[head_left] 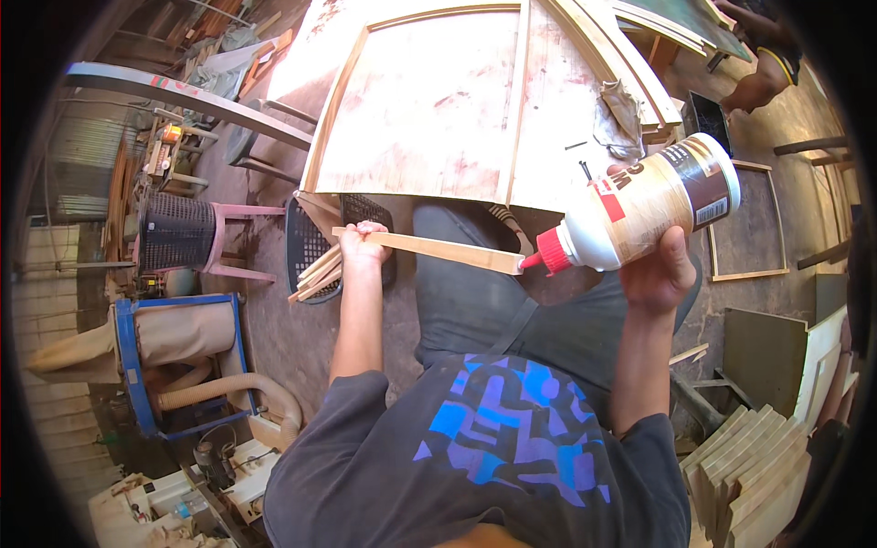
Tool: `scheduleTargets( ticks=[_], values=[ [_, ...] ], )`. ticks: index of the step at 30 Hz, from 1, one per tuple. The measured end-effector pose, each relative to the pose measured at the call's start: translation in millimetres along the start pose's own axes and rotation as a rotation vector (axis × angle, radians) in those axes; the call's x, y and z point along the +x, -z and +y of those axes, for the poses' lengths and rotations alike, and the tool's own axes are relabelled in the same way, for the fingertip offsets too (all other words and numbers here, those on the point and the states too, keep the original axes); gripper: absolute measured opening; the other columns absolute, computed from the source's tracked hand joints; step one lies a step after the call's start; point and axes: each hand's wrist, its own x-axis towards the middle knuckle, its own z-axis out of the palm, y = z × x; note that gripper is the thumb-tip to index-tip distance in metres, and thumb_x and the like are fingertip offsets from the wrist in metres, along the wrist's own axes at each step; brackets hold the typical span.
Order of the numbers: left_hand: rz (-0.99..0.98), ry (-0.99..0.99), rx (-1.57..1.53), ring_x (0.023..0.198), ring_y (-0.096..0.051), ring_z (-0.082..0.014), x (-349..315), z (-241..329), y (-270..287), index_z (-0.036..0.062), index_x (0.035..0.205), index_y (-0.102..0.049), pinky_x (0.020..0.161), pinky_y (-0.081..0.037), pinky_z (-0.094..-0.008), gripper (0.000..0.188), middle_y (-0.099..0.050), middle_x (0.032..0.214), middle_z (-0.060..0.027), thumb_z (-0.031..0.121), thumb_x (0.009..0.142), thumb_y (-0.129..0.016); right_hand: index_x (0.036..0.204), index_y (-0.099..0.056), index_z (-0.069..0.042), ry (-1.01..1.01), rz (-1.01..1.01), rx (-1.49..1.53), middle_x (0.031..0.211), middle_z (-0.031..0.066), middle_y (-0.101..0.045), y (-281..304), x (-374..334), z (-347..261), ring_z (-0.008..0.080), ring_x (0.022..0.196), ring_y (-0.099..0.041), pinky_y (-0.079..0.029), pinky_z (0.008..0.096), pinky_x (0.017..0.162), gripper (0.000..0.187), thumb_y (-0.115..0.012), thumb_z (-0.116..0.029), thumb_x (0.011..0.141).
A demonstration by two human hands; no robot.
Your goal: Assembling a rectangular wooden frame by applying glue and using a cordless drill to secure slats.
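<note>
My left hand [364, 239] is closed around one end of a slim wooden strip [438, 250] that reaches across my lap to the right. In my right hand [660, 274] lies a large white glue bottle [639, 205] with a brown and tan label, tipped so that its red nozzle [551, 253] points left. The nozzle's tip meets the strip's right end, or comes very close to it. Beyond my knees a wooden panel with a frame of strips [438, 100] lies on the work surface, and its near edge is just past my hands.
A dark plastic basket [299, 245] beside my left hand holds several wooden strips [320, 272]. Nails [585, 170] and a crumpled cloth [621, 119] lie on the panel's right part. A pink-legged stool [219, 239] stands left. Stacked boards [749, 470] are at lower right; another person [763, 73] is at far right.
</note>
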Motion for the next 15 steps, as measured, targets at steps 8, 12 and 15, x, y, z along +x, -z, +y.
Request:
scheduleTargets(
  ticks=[8,12,15],
  values=[
    [0.039,-0.016,0.022,0.041,-0.048,-0.0128,2,-14,16,0.0132,0.064,-0.044,0.046,-0.043,-0.0283,0.049,-0.043,0.048,0.0027,0.037,0.106,-0.033,0.153,-0.029,0.002,-0.030,-0.015,-0.011,0.145,0.0255,-0.049,2,4,6,0.0373,0.133,-0.051,-0.039,0.0506,0.114,0.079,-0.065,-0.040,0.096],
    [0.094,-0.028,0.012,0.040,-0.047,-0.0134,3,-21,18,0.0131,0.064,-0.043,0.046,-0.043,-0.0289,0.050,-0.042,0.047,0.0025,0.038,0.106,-0.032,0.150,-0.035,0.002,-0.029,0.018,0.019,0.141,0.0201,-0.055,-1,6,5,0.0319,0.130,-0.055,-0.043,0.0482,0.111,0.068,-0.062,-0.033,0.099],
    [0.128,-0.041,-0.029,0.038,-0.040,-0.0144,3,-25,15,0.0156,0.062,-0.034,0.042,-0.040,-0.0304,0.027,-0.034,0.047,0.0005,0.020,0.088,-0.040,0.148,-0.038,0.001,-0.049,0.047,0.040,0.138,0.0174,-0.057,-3,7,6,0.0296,0.128,-0.057,-0.044,0.0472,0.110,0.063,-0.062,-0.031,0.099]
  ],
)
